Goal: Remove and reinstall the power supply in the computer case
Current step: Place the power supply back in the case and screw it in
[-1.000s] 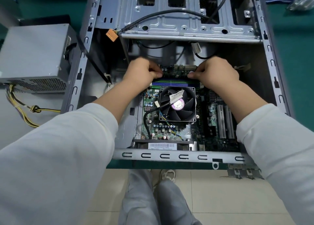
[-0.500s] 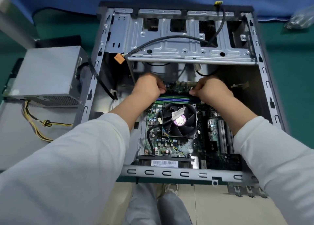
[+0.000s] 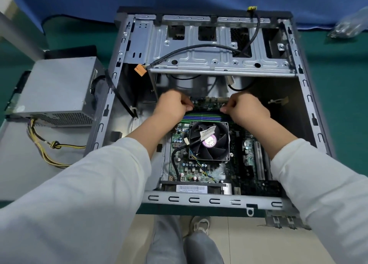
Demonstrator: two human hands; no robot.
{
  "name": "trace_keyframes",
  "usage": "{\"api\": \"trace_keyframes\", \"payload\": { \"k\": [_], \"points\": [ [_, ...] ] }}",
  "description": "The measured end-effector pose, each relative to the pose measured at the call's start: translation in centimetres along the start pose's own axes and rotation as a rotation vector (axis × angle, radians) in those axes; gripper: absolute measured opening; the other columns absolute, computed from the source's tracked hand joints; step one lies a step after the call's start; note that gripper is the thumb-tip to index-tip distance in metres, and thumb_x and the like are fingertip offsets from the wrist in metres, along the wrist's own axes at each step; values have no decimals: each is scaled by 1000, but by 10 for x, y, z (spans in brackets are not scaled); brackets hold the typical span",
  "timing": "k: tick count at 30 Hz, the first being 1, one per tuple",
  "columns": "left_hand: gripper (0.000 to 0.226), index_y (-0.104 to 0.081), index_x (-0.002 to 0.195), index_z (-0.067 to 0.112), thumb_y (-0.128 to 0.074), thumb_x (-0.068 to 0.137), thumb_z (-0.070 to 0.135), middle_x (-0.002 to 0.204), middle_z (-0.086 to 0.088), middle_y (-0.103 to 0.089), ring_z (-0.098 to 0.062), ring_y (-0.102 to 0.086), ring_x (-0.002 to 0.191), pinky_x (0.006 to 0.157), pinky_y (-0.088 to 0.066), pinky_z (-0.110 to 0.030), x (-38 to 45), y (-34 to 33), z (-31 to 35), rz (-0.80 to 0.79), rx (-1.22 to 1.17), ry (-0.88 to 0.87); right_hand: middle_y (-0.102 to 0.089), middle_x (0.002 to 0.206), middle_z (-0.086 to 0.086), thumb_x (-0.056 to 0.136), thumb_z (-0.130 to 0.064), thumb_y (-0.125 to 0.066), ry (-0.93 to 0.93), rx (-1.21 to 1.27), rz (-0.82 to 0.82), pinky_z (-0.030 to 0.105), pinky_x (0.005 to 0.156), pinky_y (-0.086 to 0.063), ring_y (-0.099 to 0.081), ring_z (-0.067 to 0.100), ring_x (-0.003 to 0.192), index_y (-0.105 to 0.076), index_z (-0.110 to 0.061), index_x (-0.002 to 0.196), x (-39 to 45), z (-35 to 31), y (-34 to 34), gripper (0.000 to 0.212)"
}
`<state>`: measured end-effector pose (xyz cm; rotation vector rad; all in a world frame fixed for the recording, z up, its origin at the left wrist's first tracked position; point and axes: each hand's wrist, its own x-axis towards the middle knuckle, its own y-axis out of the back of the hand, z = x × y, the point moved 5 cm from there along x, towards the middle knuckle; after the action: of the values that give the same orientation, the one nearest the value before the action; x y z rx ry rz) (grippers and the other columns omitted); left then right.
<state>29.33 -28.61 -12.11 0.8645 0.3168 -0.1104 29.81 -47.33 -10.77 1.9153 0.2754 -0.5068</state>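
Observation:
The grey power supply (image 3: 57,92) lies outside the open computer case (image 3: 215,201), on the table to its left, with its yellow and black cables (image 3: 45,146) trailing toward me. Both of my hands are inside the case at the far edge of the motherboard (image 3: 199,170). My left hand (image 3: 173,106) and my right hand (image 3: 247,109) have curled fingers. Each pinches one end of a dark memory module (image 3: 207,108) just beyond the blue and green memory slots (image 3: 205,117). My palms hide the module's ends.
A black CPU fan (image 3: 208,142) sits just below my hands. The metal drive cage (image 3: 209,50) spans the far end of the case, with a black cable and an orange connector (image 3: 140,70) hanging by it. A plastic bag (image 3: 350,26) lies far right on the green table.
The view has tilted upward, bringing the whole far end of the case and the blue cloth into sight. Both hands stay at the same spots on the memory module.

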Motion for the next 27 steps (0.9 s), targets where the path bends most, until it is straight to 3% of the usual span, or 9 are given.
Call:
{"api": "trace_keyframes", "payload": {
  "k": [2,4,6,9,14,19,23,27],
  "points": [
    [16,-72,103,15,-61,92,13,113,-5,-68,-15,-56,92,79,-40,-20,0,-1,0,-19,26,-14,-64,102,7,90,-42,-61,72,-47,43,32,77,-45,-58,32,102,-55,-24,72,0,-3,-1,26],
    [21,-69,111,17,-56,95,15,117,-7,-66,-21,-58,102,85,-43,-24,1,-6,2,-85,115,-57,-66,104,5,90,-36,-61,193,-44,9,35,84,-49,-59,29,102,-65,-29,85,2,-12,-5,10],
    [27,-65,121,19,-52,97,18,122,-8,-63,-26,-57,112,93,-44,-28,2,-9,4,-141,211,-107,-67,103,1,88,-35,-63,280,-74,-27,37,88,-49,-59,25,100,-70,-29,98,4,-19,-9,13],
    [30,-63,124,20,-51,97,20,125,-7,-63,-25,-56,115,95,-41,-26,4,-7,2,-160,227,-133,-68,103,-2,84,-27,-68,305,-127,27,36,87,-50,-59,24,101,-71,-31,99,6,-23,-8,16],
    [28,-65,121,22,-52,97,20,122,-3,-65,-21,-57,111,83,-35,-18,5,-5,4,-139,194,-179,-64,106,6,85,-20,-64,357,-188,94,34,80,-46,-56,30,104,-68,-23,99,8,-23,-9,15],
    [23,-70,110,24,-52,96,17,105,-6,-70,-24,-64,92,78,-48,-27,7,2,7,-106,39,-180,-64,105,12,85,-18,-65,377,-129,110,40,87,-49,-56,33,104,-70,-21,102,9,-23,-3,18],
    [21,-71,109,20,-58,93,16,95,-1,-66,-13,-53,76,71,-38,-19,9,0,-1,-96,25,-155,-66,105,10,85,-18,-65,369,-109,79,41,89,-49,-57,31,104,-71,-24,102,9,-23,-7,19],
    [22,-71,110,19,-60,92,15,105,-2,-68,-12,-56,87,76,-38,-17,10,-3,-3,-101,67,-156,-68,104,7,84,-20,-68,356,-92,84,39,89,-49,-58,29,103,-73,-25,98,11,-22,-7,16]
  ]
}}
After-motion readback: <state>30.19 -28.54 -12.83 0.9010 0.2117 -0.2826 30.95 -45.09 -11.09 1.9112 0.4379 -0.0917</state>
